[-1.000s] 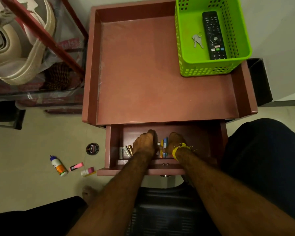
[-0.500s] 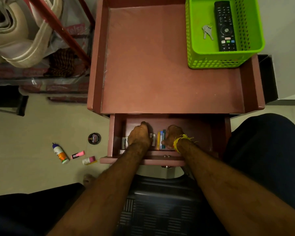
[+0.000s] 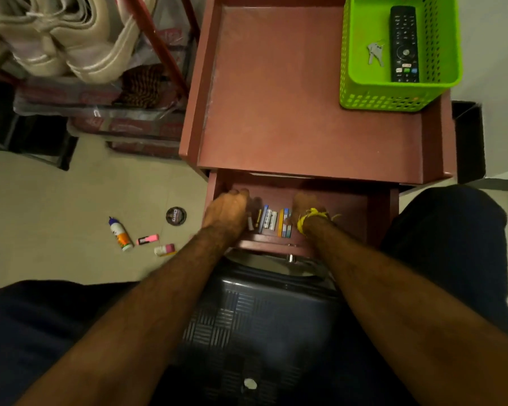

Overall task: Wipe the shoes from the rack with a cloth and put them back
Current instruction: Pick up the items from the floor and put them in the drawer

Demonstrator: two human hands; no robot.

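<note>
Reddish-brown wooden drawer at centre frame holds our left hand and right hand; whether either grasps anything, we cannot tell. Cream shoes sit racked upper left, no cloth visible, so we should search gently.

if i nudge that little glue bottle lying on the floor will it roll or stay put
The glue bottle lies on its side on the smooth floor, and its body looks round, so a sideways nudge would probably roll it. Its narrower capped end suggests it would curve rather than run straight. It looks like small plastic, so likely light and easy to pick up.
</note>
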